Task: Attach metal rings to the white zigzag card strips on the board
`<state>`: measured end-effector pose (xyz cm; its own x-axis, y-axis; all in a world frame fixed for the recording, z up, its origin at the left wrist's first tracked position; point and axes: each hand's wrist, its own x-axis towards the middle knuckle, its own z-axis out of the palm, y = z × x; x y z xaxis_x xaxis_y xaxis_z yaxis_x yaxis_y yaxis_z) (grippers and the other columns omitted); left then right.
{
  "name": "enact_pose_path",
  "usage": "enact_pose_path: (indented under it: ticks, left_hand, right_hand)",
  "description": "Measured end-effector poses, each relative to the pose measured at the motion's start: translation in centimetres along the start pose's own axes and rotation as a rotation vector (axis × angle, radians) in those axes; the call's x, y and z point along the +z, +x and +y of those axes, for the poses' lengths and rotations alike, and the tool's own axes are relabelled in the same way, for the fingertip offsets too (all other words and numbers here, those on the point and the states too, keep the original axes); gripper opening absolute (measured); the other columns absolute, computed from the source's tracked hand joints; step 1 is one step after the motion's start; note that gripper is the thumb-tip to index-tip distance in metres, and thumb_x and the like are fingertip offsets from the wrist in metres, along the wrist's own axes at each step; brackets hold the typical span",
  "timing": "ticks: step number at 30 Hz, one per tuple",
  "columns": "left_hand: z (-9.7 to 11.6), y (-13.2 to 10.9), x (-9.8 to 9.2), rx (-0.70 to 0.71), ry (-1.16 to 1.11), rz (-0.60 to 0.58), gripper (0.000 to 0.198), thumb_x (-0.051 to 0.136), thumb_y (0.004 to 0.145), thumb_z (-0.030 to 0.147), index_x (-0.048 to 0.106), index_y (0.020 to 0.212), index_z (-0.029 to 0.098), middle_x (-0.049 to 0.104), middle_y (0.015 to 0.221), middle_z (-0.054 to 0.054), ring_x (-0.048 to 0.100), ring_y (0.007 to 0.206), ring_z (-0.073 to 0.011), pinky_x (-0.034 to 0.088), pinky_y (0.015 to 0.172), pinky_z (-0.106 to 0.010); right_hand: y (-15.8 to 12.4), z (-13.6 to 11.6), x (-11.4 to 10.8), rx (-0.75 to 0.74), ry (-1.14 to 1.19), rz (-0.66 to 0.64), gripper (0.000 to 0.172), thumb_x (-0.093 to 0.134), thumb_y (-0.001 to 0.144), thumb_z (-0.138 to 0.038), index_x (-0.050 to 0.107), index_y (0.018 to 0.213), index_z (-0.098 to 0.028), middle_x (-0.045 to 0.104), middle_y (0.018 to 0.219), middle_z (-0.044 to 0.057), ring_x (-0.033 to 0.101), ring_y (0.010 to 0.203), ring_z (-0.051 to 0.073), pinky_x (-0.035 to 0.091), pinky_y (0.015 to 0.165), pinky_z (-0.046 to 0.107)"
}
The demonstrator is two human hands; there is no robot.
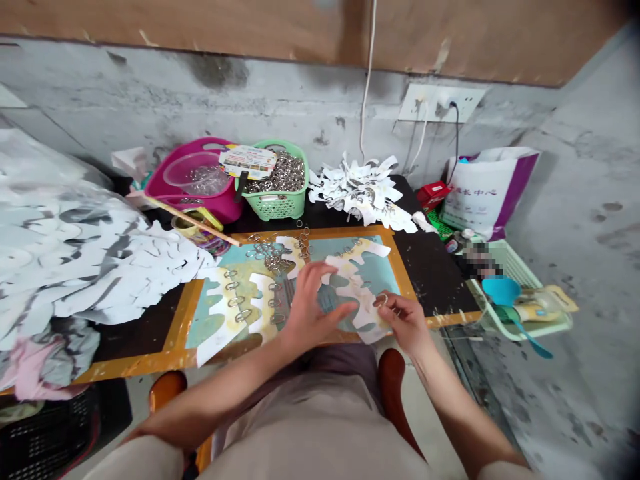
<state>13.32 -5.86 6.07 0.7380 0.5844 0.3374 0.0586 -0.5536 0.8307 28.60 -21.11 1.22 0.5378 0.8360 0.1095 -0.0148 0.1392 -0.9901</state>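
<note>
My left hand [311, 308] lies flat with fingers spread on a white cut-out paper piece [357, 288] on the orange-framed board [150, 360]. My right hand [405, 319] is closed in a pinch on a small metal ring [381, 300] at the paper's right edge. More cut-out pieces with rings fitted [235, 303] lie to the left on the board. Loose rings [267, 252] are scattered near the board's far edge.
A green basket of metal rings [278, 181] and a pink basket [197, 181] stand at the back. White cut-outs are piled at left [75, 260] and at back [363, 190]. A light green tray [520, 297] with a blue scoop and a shopping bag [487, 190] sit right.
</note>
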Motion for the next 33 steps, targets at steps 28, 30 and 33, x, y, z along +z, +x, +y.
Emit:
enact_pose_path:
  ticks: [28, 30, 33]
  left_hand:
    - [-0.5, -1.4, 2.3, -0.090, -0.109, -0.150, 0.035, 0.057, 0.090, 0.032, 0.046, 0.060, 0.017, 0.046, 0.060, 0.003, 0.044, 0.061, -0.0108, 0.034, 0.058, -0.023]
    - [-0.7, -1.2, 2.0, -0.077, -0.139, -0.173, 0.030, 0.059, 0.089, 0.033, 0.052, 0.065, 0.017, 0.051, 0.061, 0.002, 0.045, 0.062, -0.0111, 0.035, 0.059, -0.023]
    - [-0.9, -1.0, 1.6, -0.038, -0.172, -0.169, 0.026, 0.059, 0.089, 0.033, 0.058, 0.069, 0.017, 0.055, 0.062, 0.000, 0.048, 0.063, -0.0120, 0.037, 0.060, -0.023]
  right_hand:
    - [0.8, -4.4, 3.4, -0.384, -0.692, 0.052, 0.008, 0.055, 0.091, -0.020, 0.062, 0.091, -0.023, 0.062, 0.094, 0.007, 0.057, 0.091, 0.021, 0.045, 0.082, 0.036]
    - [1.1, -4.5, 3.3, -0.274, -0.612, 0.035, 0.009, 0.054, 0.093, -0.023, 0.061, 0.087, -0.022, 0.060, 0.089, 0.005, 0.057, 0.088, 0.020, 0.045, 0.080, 0.033]
    - [1.4, -4.4, 3.1, -0.088, -0.461, -0.024, 0.008, 0.058, 0.092, -0.030, 0.059, 0.090, -0.022, 0.059, 0.082, 0.002, 0.056, 0.080, 0.017, 0.045, 0.074, 0.029]
